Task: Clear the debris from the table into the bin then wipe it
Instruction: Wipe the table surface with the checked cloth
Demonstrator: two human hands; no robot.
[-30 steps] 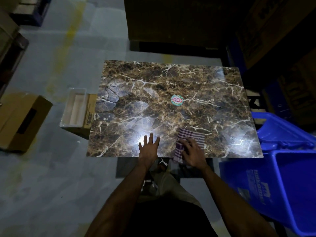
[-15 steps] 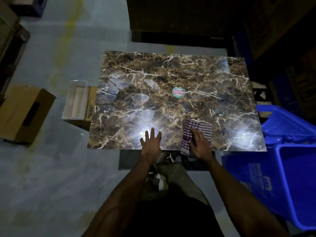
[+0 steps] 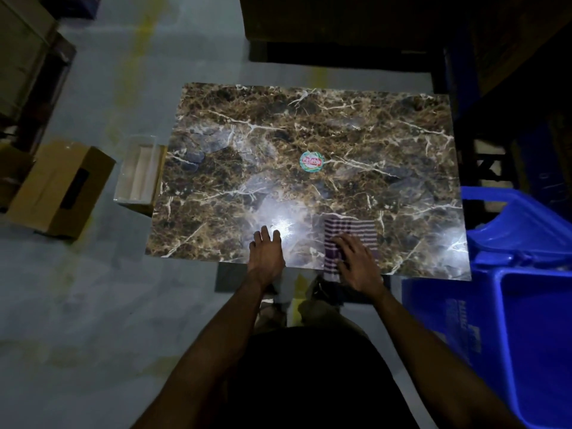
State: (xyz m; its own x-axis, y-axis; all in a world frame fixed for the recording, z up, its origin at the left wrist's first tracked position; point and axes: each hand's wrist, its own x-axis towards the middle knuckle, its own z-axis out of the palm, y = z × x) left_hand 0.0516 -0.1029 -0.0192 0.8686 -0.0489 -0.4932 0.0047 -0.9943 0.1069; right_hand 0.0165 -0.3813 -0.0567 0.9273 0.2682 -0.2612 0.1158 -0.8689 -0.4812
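Item: table (image 3: 309, 125). Marbled brown top with a glossy glare patch near my edge. A round sticker (image 3: 312, 161) sits mid-top. I see no loose debris on it; the light is dim, so small crumbs could escape me.

Item: cloth (image 3: 349, 233). Checked purple and white, folded, lying on the near edge of the table right of centre, one end hanging over the edge toward me.

Item: right hand (image 3: 356, 261). Laid on the cloth, fingers spread and slightly bent, pressing it to the top rather than bunching it.

Item: left hand (image 3: 266, 253). Flat on the table just left of the cloth, fingers straight and released, holding nothing. It rests at the edge of the glare patch.

Item: bin (image 3: 526, 351). Blue, on the floor at my right, just beside the table's near right corner. Contents not readable from here.

Item: box (image 3: 62, 187). Cardboard, on the floor well left of the table; a clear tray (image 3: 136, 171) lies just beside the table's left edge.

Step in hand, by my judgement: wiping. The clearing part looks done, since nothing shows on the top.

Next move calls for: steady downward pressure through my right palm while sweeping the cloth across the top, the left hand bracing, with reach toward the far edge and around the sticker.
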